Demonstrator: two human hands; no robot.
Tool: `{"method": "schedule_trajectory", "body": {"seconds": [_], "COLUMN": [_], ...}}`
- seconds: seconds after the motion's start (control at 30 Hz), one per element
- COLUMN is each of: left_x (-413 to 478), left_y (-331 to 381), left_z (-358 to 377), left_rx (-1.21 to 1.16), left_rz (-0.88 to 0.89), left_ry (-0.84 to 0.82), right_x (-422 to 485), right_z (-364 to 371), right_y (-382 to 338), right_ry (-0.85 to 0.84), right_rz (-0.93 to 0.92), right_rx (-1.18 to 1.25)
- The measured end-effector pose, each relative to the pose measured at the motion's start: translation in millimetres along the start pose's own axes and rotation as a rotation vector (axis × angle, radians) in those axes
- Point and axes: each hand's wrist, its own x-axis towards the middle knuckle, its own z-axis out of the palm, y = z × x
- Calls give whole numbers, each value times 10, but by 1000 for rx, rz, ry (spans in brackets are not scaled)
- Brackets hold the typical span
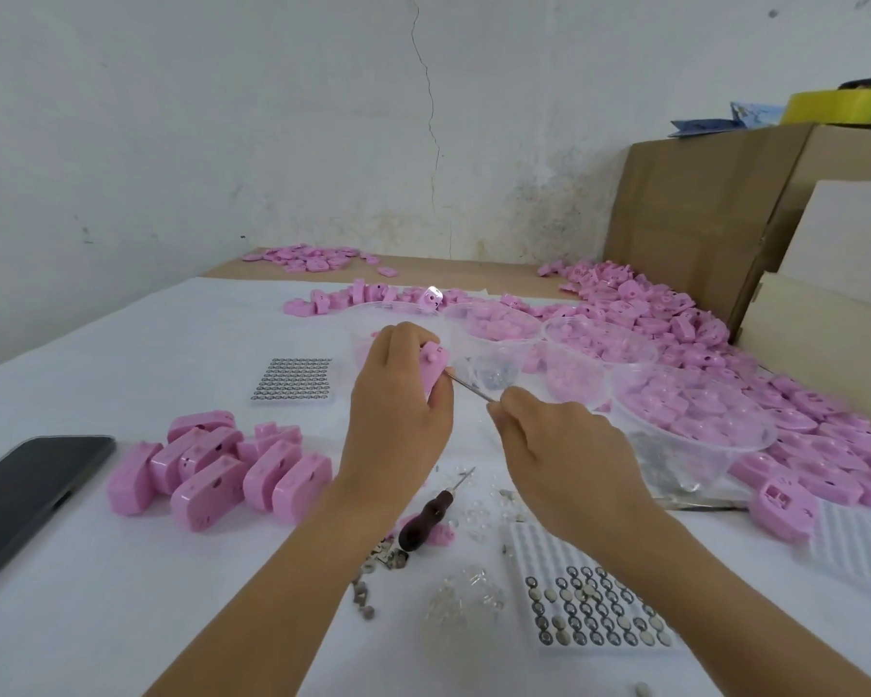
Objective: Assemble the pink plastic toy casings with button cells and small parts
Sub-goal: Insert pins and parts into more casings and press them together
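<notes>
Two hands meet over the middle of a white table (122, 621). The left hand (398, 399) has its fingers curled round one pink casing (434, 367), held up off the table. The right hand (559, 445) pinches a thin metal pick (473, 392) whose tip reaches the casing's near edge, though the left fingers hide the exact spot it touches. To the near left a cluster of pink casings (222, 470) stands on edge, and a dark phone (26, 495) with a blank screen is cut off by the left border. A tray of button cells (292, 382) lies flat just left of the raised casing, and any marking on the cells is too small to read. A second tray of cells (594, 613), with many pockets bare, lies near right beside the right forearm; its cells show plain metal faces with no legible print. A dark-handled awl (426, 520) lies between the forearms among small clear and metal bits too blurred to name. Clear plastic bowls (695, 420) to the right hold pink parts, their contents softened by the plastic. A large heap of pink casings (675, 319) runs along the right side up to some cardboard boxes (695, 218). A yellow roll of tape (835, 105) sits on top of the boxes at the far right, next to something blue that is hard to make out.
</notes>
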Motion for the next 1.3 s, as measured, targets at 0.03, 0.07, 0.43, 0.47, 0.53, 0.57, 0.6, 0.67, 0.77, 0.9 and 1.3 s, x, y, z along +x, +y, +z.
{"method": "schedule_trajectory", "body": {"seconds": [0.03, 0.07, 0.43, 0.47, 0.53, 0.57, 0.6, 0.67, 0.77, 0.9, 1.3], "left_x": [-7, -12, -28, -28, -28, -33, -45, -73, -98, -145, -201], "left_y": [-7, -13, -87, -89, -94, -97, -102, -120, -140, -159, -194], "left_z": [-2, -9, -109, -91, -54, -42, -38, -48, -73, -71, -32], "left_rx": [-2, -6, 47, 58, 74, 78, 81, 91, 98, 83, 31], "left_rz": [30, 63, 176, 124, 67, 72, 94, 176, 306, 332, 188], "left_ry": [4, 12, 53, 45, 30, 27, 27, 45, 83, 93, -4], "right_x": [25, 50, 132, 132, 140, 129, 118, 127, 129, 87, 2], "right_z": [5, -8, -74, -21, 70, 100, 123, 147, 92, 65, 309], "right_y": [12, 26, 77, 54, 33, 27, 32, 61, 120, 193, 106], "right_ry": [-36, -108, -509, -295, -31, 15, 15, -82, -430, -828, -472], "right_rz": [13, 48, 108, 21, -84, -109, -132, -161, 20, 131, 103], "right_rx": [115, 317, 989, 665, 164, 88, 105, 270, 919, 1352, 1021]}}
